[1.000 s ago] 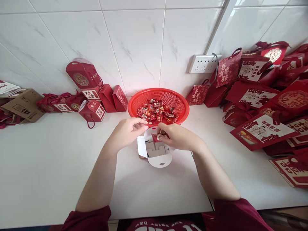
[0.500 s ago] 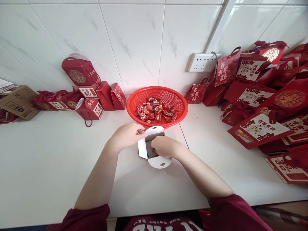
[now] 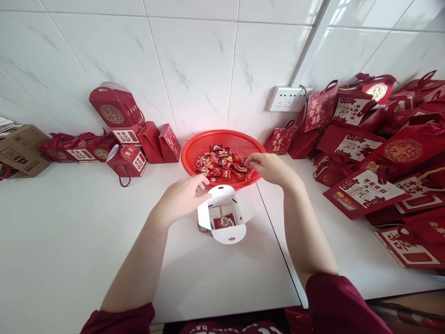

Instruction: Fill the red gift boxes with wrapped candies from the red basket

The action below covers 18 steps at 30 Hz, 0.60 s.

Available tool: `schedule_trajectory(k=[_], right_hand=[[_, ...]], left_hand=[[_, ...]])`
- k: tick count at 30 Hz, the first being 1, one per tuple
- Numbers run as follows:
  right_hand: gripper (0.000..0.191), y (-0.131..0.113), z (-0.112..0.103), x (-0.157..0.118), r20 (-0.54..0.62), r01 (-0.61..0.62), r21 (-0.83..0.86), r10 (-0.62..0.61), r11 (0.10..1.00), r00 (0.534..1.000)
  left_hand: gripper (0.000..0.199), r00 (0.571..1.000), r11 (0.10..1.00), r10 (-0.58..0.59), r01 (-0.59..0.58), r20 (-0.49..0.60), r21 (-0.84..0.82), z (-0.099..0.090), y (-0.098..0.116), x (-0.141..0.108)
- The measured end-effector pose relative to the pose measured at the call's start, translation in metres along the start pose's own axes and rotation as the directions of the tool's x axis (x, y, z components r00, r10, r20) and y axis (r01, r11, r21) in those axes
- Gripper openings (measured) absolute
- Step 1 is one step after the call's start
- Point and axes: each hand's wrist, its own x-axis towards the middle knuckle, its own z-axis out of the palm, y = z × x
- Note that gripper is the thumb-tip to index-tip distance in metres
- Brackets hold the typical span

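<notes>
White tiled wall: across the top of the frame, meeting a white tabletop below.
Red gift boxes: left of centre, one set atop another.
Left hand: mid-frame, thumb and fingers parted, tips close by the left flap of an open white box.
Open white box: centre of the frame, one red packet lying inside.
Red basket: just above the box in the frame, small wrapped packets heaped in it.
Right hand: apart from the left, over the basket's right side, fingers curled; I can't tell whether they pinch anything.
Red gift bags: piled along the right side.
</notes>
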Motion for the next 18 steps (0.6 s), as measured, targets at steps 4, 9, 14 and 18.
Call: schedule_trajectory(k=[4, 9, 14, 18], right_hand=[[0.027, 0.022, 0.006, 0.059, 0.213, -0.021, -0.097, 0.042, 0.995, 0.976], [0.018, 0.020, 0.030, 0.105, 0.401, 0.013, -0.196, 0.068, 0.980, 0.914], [0.029, 0.009, 0.049, 0.119, 0.445, 0.002, -0.240, 0.108, 0.971, 0.889], [0.033, 0.005, 0.058, 0.124, 0.396, 0.000, -0.235, 0.095, 0.972, 0.913]], left_hand=[[0.024, 0.992, 0.994, 0.108, -0.108, -0.065, 0.005, -0.003, 0.007, -0.006], [0.027, 0.989, 0.990, 0.138, -0.136, 0.051, -0.028, -0.005, 0.012, -0.013], [0.029, 0.989, 0.990, 0.138, -0.135, 0.057, -0.046, -0.006, 0.012, -0.015], [0.030, 0.984, 0.988, 0.155, -0.153, 0.084, -0.021, -0.006, 0.012, -0.015]])
